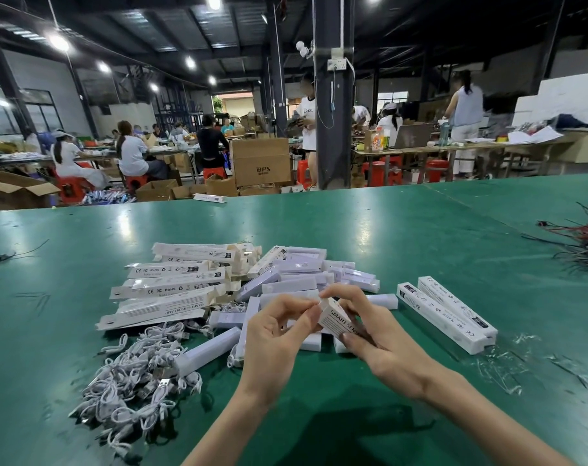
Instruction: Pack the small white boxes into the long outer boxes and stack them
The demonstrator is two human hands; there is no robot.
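Observation:
My right hand [370, 326] grips a long outer box [336, 319] printed "SMART SENS", its end pointing toward me over the green table [420, 237]. My left hand [279, 326] pinches that box's white end flap between thumb and forefinger. Behind my hands lies a heap of small white boxes [306, 280]. Flat, unfilled outer boxes [171, 284] are piled to the left. Two closed outer boxes [447, 312] lie side by side on the right.
A tangle of white USB cables [138, 371] sits at the front left. Red and black wires [585, 240] lie at the right edge, plastic scraps [501, 364] near the packed boxes. Beyond the table's far edge are cartons, a pillar and seated workers.

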